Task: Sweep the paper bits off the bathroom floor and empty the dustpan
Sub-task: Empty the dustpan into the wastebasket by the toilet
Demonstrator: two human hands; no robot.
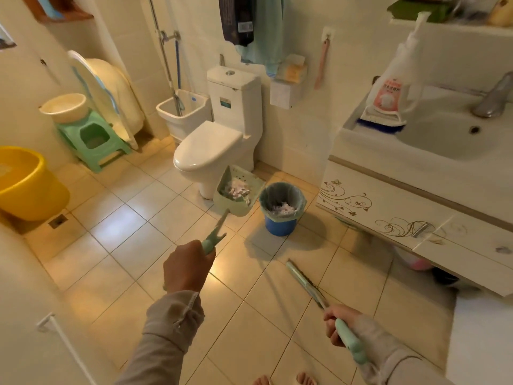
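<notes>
At frame center the left hand [188, 266] grips the long-handled green dustpan [238, 190], tilted to spill paper bits [238, 191] toward the lined blue wastebasket [281, 208] beside it, while the right hand [337, 322] clasps the broom [305, 284] idle at lower right.

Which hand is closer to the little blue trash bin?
Right. The right hand is below the small blue plastic trash bin with the grey liner, gripping the broom handle; the left hand sits farther off, lower-left, holding the dustpan handle.
</notes>
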